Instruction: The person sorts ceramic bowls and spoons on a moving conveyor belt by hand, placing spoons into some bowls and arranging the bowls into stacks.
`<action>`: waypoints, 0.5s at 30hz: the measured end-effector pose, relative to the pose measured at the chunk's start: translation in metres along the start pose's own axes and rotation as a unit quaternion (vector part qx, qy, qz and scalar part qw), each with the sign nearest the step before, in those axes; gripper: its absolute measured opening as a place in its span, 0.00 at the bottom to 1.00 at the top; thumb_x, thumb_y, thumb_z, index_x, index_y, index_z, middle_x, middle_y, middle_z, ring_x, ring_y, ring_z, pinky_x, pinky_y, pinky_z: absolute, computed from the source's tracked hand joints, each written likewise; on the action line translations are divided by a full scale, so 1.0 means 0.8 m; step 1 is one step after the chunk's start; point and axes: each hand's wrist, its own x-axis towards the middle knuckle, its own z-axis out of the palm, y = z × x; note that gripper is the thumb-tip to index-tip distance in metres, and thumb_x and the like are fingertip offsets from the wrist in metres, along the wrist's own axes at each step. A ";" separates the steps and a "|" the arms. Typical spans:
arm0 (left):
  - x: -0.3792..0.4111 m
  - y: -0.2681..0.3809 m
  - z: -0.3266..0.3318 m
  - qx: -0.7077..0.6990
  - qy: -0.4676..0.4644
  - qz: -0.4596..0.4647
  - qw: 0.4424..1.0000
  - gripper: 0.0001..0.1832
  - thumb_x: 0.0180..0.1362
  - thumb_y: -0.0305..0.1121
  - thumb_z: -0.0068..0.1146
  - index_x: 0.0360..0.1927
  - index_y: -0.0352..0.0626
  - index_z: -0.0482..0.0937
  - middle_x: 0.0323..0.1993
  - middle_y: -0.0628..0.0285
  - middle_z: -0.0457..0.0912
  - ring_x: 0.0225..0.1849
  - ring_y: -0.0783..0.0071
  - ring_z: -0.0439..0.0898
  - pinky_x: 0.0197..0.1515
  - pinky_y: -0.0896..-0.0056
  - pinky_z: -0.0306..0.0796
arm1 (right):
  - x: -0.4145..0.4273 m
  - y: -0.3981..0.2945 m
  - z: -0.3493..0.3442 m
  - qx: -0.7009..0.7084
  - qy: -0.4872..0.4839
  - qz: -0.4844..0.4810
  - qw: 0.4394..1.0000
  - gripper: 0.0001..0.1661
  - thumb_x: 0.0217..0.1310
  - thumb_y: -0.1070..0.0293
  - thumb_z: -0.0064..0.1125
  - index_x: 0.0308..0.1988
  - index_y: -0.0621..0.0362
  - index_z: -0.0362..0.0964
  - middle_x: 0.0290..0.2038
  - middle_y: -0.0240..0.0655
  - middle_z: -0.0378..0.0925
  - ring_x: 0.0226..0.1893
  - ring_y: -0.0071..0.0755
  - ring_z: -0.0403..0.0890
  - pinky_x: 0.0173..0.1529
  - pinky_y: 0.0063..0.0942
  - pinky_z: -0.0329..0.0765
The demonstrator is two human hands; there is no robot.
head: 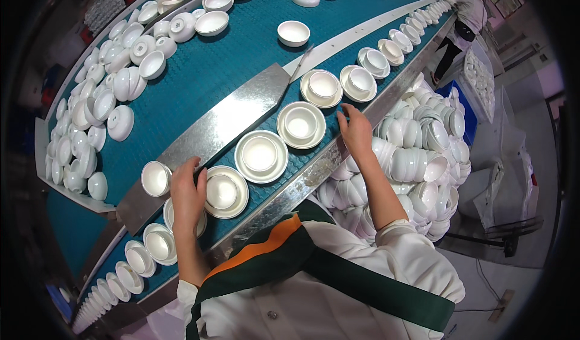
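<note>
My left hand [188,190] hovers over the near lane of a blue-green conveyor belt [181,109], thumb and fingers apart and nothing visible between them. Just left of it, a white bowl [155,178] stands on the metal divider plate [226,111]; whether they touch I cannot tell. Under that hand is a partly hidden saucer [201,224]. To its right a small bowl stands in a wider white dish [244,190]. My right hand [355,129] is open and empty at the belt's metal edge, beside another bowl-and-dish set [320,89].
Nested sets [158,245] line the near lane both ways. Across the divider, many loose bowls [113,81] crowd the far lane, and one bowl [293,34] stands apart. Stacked bowls [408,158] are heaped at my right. Another person [466,18] stands farther along the belt.
</note>
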 end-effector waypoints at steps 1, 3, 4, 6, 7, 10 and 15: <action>0.006 0.012 0.009 -0.013 0.001 0.025 1.000 0.14 0.52 0.28 0.55 0.42 0.36 0.74 0.38 0.48 0.77 0.42 0.50 0.74 0.46 0.59 0.66 | 0.010 0.011 0.001 -0.005 -0.019 0.059 0.998 0.17 0.55 0.64 0.55 0.42 0.63 0.71 0.32 0.45 0.78 0.32 0.52 0.78 0.38 0.39 0.74; 0.022 0.038 0.029 -0.005 -0.030 0.090 0.995 0.14 0.51 0.28 0.55 0.42 0.36 0.74 0.40 0.49 0.76 0.44 0.51 0.72 0.49 0.59 0.64 | 0.035 0.026 0.007 0.033 -0.057 0.073 0.995 0.21 0.59 0.60 0.53 0.42 0.70 0.70 0.27 0.48 0.78 0.27 0.46 0.81 0.30 0.36 0.75; 0.027 0.045 0.040 -0.017 -0.037 0.104 0.994 0.14 0.51 0.29 0.55 0.42 0.37 0.74 0.41 0.49 0.76 0.45 0.51 0.72 0.50 0.59 0.63 | 0.051 0.021 0.007 0.111 -0.116 0.129 0.979 0.22 0.60 0.59 0.52 0.41 0.71 0.69 0.27 0.48 0.78 0.27 0.43 0.81 0.28 0.34 0.76; 0.036 0.059 0.061 -0.033 -0.058 0.111 0.992 0.16 0.50 0.29 0.55 0.44 0.37 0.73 0.42 0.49 0.75 0.47 0.52 0.71 0.53 0.58 0.62 | 0.077 0.003 0.002 0.253 -0.208 0.227 0.917 0.25 0.64 0.58 0.48 0.42 0.76 0.65 0.29 0.50 0.77 0.28 0.36 0.83 0.25 0.26 0.79; 0.037 0.065 0.069 -0.034 -0.059 0.112 0.991 0.16 0.51 0.29 0.55 0.44 0.37 0.73 0.42 0.49 0.76 0.47 0.52 0.71 0.53 0.59 0.62 | 0.081 0.010 0.006 0.312 -0.222 0.241 0.892 0.25 0.64 0.59 0.48 0.43 0.77 0.64 0.31 0.51 0.76 0.29 0.37 0.83 0.27 0.26 0.80; 0.044 0.074 0.084 -0.033 -0.068 0.106 0.992 0.16 0.52 0.31 0.55 0.45 0.37 0.73 0.44 0.49 0.76 0.47 0.51 0.72 0.53 0.60 0.63 | 0.092 0.041 0.017 0.459 -0.267 0.295 0.794 0.27 0.65 0.59 0.47 0.47 0.78 0.58 0.38 0.54 0.75 0.33 0.42 0.82 0.34 0.26 0.83; 0.062 0.085 0.098 -0.044 -0.056 0.082 0.994 0.17 0.52 0.32 0.55 0.46 0.37 0.74 0.44 0.49 0.76 0.48 0.50 0.72 0.53 0.60 0.64 | 0.093 0.048 0.010 0.506 -0.262 0.304 0.763 0.22 0.63 0.67 0.42 0.47 0.80 0.60 0.39 0.55 0.75 0.33 0.41 0.82 0.39 0.26 0.81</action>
